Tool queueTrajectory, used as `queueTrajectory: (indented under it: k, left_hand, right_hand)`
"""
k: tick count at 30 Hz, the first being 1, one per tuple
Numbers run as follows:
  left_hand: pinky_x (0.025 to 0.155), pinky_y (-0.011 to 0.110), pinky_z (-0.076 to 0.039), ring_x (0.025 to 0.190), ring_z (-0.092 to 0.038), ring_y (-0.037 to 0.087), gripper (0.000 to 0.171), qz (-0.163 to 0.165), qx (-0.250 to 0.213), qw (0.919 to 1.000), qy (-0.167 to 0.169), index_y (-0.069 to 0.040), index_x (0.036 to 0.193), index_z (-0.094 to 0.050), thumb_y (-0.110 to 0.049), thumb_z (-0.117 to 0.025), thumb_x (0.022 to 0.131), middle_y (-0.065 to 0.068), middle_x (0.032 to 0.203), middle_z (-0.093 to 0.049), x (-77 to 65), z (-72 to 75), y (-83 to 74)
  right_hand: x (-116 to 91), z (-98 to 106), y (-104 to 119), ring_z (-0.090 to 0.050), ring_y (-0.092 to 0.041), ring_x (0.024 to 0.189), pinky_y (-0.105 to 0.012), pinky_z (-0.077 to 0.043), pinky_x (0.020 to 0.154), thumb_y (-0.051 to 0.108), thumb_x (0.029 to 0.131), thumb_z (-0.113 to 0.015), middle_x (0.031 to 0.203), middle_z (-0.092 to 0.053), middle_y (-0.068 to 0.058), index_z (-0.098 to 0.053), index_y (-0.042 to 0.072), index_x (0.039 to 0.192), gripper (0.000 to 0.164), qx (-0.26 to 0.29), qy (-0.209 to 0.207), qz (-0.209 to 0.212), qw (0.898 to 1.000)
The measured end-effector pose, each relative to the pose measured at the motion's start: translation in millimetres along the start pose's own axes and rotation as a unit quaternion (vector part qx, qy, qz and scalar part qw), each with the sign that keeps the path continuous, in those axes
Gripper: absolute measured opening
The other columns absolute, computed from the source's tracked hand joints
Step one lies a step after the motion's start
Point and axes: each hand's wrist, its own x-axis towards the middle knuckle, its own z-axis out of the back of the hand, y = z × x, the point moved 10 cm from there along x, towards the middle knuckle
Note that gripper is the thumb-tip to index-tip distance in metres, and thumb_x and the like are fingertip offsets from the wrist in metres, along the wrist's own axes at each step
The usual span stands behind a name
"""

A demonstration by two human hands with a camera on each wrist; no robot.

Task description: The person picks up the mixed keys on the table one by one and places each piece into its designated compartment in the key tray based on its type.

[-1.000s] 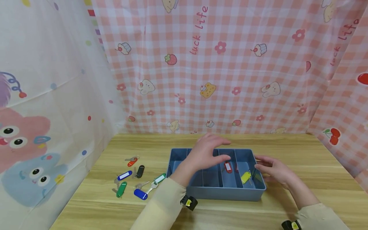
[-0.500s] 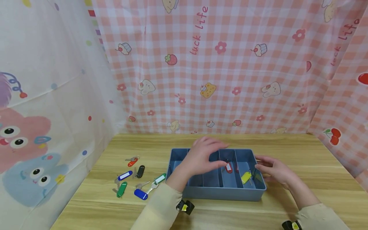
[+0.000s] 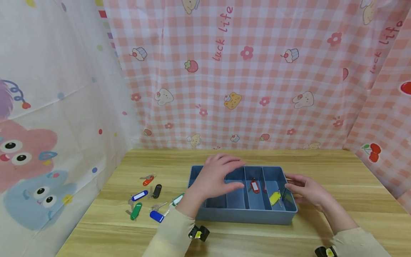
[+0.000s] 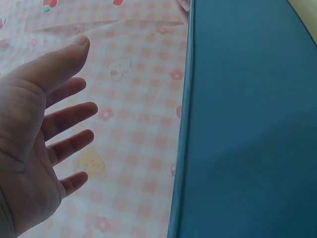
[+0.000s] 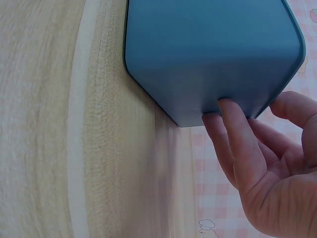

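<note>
My left hand (image 3: pixel 213 178) hovers over the left half of a blue-grey divided box (image 3: pixel 250 216), thumb and fingers spread with nothing between them. In the left wrist view, that hand (image 4: pixel 39 134) has its fingers extended beside the box wall (image 4: pixel 247 119). My right hand (image 3: pixel 308 191) is at the box's right end. Its fingertips (image 5: pixel 229 106) rest on the outer wall, and the thumb lies at the rim. Inside the box, a red key tag (image 3: pixel 254 186) with a white label lies in one compartment and a yellow key tag (image 3: pixel 274 198) in the rightmost one.
Left of the box, several keys with tags lie on the wooden table (image 3: pixel 106 228): an orange-red tag (image 3: pixel 148 181), a black tag (image 3: pixel 157 191), blue tags (image 3: pixel 139 196) and green tags (image 3: pixel 136 211). A checked cloth (image 3: pixel 205 82) hangs behind the table.
My left hand has moved leftward over the box, uncovering more of its middle compartments. The right hand, the box and the keys have stayed in place.
</note>
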Motion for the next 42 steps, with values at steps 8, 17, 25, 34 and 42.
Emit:
queueTrajectory:
  k: [8, 17, 25, 34, 42]
  left_hand:
    - [0.105, 0.054, -0.034, 0.127, -0.046, 0.022, 0.06, 0.029, 0.005, 0.9995, -0.013, -0.02, 0.137, -0.061, -0.048, -0.075, 0.086, 0.0, 0.138, -0.057, -16.3, 4.3, 25.5]
    - [0.106, 0.056, -0.032, 0.127, -0.046, 0.025, 0.059, 0.058, -0.013, 0.9976, -0.035, -0.018, 0.135, -0.062, -0.045, -0.077, 0.084, 0.001, 0.137, -0.059, -37.2, 9.5, 53.7]
    - [0.104, 0.058, -0.033, 0.125, -0.049, 0.029, 0.058, 0.072, -0.015, 0.9958, -0.056, -0.015, 0.132, -0.064, -0.042, -0.078, 0.083, 0.004, 0.134, -0.061, -56.4, 16.6, 74.5]
    - [0.106, 0.059, -0.031, 0.127, -0.048, 0.031, 0.059, 0.111, -0.028, 0.9913, -0.065, -0.013, 0.134, -0.063, -0.039, -0.079, 0.084, 0.005, 0.133, -0.062, -75.8, 20.3, 95.8]
    - [0.106, 0.059, -0.03, 0.128, -0.048, 0.031, 0.058, 0.15, -0.031, 0.9863, -0.063, -0.014, 0.135, -0.061, -0.038, -0.078, 0.086, 0.005, 0.135, -0.061, -91.2, 22.4, 114.4]
  right_hand:
    - [0.1, -0.3, -0.1, -0.057, -0.033, 0.117, -0.048, -0.055, 0.085, 0.02, 0.101, -0.059, 0.142, -0.04, -0.037, -0.028, -0.012, 0.149, 0.065, 0.002, 0.0, -0.001, 1.0]
    - [-0.5, 0.9, 0.0, -0.057, -0.033, 0.117, -0.048, -0.055, 0.085, 0.022, 0.101, -0.06, 0.142, -0.04, -0.036, -0.028, -0.011, 0.149, 0.066, -0.002, -0.004, -0.004, 1.0]
    - [-1.0, 0.1, 0.8, -0.057, -0.032, 0.116, -0.047, -0.055, 0.085, 0.02, 0.101, -0.06, 0.141, -0.042, -0.036, -0.029, -0.011, 0.149, 0.065, -0.004, -0.007, 0.001, 1.0]
    - [-0.8, 1.0, 0.4, -0.058, -0.034, 0.116, -0.047, -0.055, 0.085, 0.021, 0.101, -0.06, 0.141, -0.042, -0.036, -0.03, -0.011, 0.149, 0.065, -0.01, -0.008, -0.002, 1.0]
    - [-1.0, 0.9, 0.4, -0.058, -0.033, 0.115, -0.048, -0.055, 0.085, 0.021, 0.101, -0.06, 0.141, -0.041, -0.037, -0.029, -0.011, 0.149, 0.065, -0.007, -0.008, -0.003, 1.0]
